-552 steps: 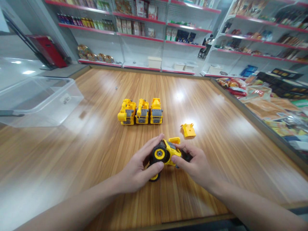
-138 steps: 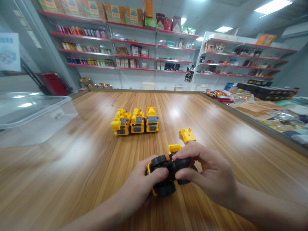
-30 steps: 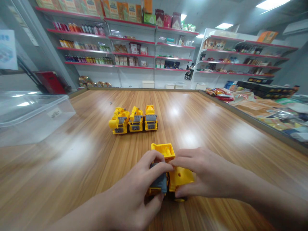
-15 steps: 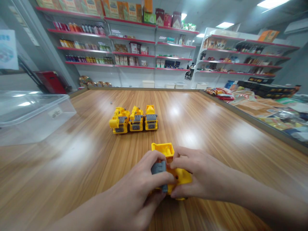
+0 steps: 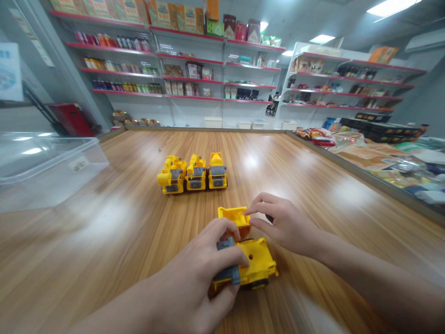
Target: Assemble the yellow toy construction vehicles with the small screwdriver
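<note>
My left hand (image 5: 208, 264) is closed around the grey cab of a yellow toy truck chassis (image 5: 259, 260). The chassis lies low over the table, its flat top with a round hole facing up and a black wheel showing at the near side. Just beyond it sits a loose yellow dump bed (image 5: 233, 214), open side up. At the bed's right edge is my right hand (image 5: 283, 222), fingertips over the side wall and thumb outside it. A small dark thing shows between the right thumb and fingers; its kind is unclear.
Three yellow toy construction trucks (image 5: 196, 174) stand in a row farther back on the wooden table (image 5: 139, 241). To the left is a clear plastic bin (image 5: 52, 171). Packaged goods (image 5: 365, 148) lie beyond the right edge, and stocked shelves (image 5: 189, 79) line the back.
My right hand has left the chassis and moved up and away to the dump bed, uncovering the chassis top. My left hand keeps its grip on the cab.
</note>
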### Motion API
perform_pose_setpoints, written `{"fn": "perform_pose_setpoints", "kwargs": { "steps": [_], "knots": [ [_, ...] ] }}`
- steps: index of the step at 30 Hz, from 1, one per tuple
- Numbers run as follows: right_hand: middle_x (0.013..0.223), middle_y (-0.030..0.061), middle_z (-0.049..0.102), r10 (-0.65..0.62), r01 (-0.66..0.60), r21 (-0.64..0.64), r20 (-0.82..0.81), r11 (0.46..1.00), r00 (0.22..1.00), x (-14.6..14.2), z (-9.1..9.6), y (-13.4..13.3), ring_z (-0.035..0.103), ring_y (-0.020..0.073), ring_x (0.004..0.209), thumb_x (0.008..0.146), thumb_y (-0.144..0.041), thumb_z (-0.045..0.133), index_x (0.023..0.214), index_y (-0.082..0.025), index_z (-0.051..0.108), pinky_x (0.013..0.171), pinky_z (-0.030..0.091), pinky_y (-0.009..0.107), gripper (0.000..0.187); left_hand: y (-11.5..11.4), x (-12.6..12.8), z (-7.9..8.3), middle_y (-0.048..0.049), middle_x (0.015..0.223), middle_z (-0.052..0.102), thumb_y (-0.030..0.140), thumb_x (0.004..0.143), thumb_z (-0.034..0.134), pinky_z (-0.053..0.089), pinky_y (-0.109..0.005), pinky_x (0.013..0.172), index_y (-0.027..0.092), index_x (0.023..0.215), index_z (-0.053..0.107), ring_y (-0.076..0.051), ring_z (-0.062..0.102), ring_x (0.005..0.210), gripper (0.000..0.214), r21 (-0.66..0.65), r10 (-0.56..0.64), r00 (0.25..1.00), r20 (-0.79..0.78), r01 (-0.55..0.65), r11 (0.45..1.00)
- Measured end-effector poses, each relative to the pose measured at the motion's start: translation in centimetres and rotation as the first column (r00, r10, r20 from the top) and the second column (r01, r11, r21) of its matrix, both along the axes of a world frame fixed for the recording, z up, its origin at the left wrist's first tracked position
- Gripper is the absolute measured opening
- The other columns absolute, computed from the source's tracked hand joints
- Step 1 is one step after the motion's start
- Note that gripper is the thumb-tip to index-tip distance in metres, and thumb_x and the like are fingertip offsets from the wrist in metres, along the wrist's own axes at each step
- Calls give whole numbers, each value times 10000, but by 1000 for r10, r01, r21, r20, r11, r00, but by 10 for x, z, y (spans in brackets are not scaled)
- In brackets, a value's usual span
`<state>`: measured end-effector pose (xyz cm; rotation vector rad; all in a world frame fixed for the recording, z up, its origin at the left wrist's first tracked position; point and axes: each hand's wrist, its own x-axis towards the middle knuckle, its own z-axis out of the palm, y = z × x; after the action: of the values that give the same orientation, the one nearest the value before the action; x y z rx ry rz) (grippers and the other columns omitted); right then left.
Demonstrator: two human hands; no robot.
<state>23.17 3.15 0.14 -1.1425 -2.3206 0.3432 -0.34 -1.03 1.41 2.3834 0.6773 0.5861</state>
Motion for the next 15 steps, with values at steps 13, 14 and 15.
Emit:
{"fn": "perform_pose_setpoints", "kwargs": {
  "steps": [13,14,15],
  "knots": [
    [1060,62,601,-93,97,-7,205,995,974,4,-11,6,624,175,868,872,-247,634,878,-198,709,803,477,325,90,1,-1,-4,-83,1144,467,122,783,595,488,-363,918,191,949,615,-207,526,1055,181,8,73,997,38,-74,997],
    [1043,58,598,-108,111,-3,217,994,970,4,-9,5,622,169,847,866,-251,643,857,-200,710,788,475,319,85,1,0,-4,-82,1140,470,124,785,596,491,-361,910,191,947,614,-206,530,1047,177,7,80,996,40,-80,997],
    [1029,55,594,-118,121,-3,227,993,967,4,-8,4,620,165,825,855,-262,659,839,-203,710,772,472,315,79,1,-1,-5,-80,1138,472,127,787,597,494,-359,903,192,944,613,-204,533,1039,171,5,83,996,41,-83,997]
  ]
}}
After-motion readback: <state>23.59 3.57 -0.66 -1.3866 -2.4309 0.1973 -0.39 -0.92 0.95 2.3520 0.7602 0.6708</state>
